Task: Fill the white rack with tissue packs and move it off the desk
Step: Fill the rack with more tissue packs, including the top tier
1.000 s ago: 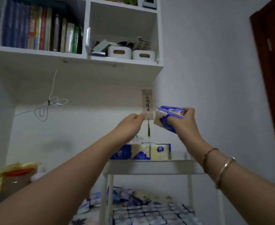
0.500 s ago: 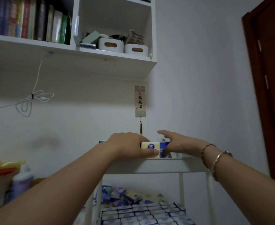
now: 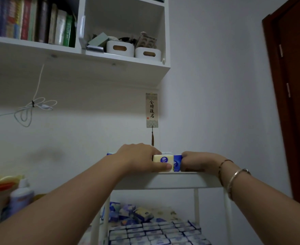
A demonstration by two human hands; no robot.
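Two hands point(image 3: 165, 160) around one visible tissue pack point(image 3: 167, 162) atop white rack point(image 3: 163, 180)

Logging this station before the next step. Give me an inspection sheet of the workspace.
Surface: white rack, top tier edge bare.
Job's things: tissue packs on top tier; more packs fill the lower tier.
Clutter: bottle at left.
Hands: left hand and right hand press against the top packs from either side.
Cables: white cord looped on the wall.
Surroundings: bookshelf, hanging scroll, brown door.
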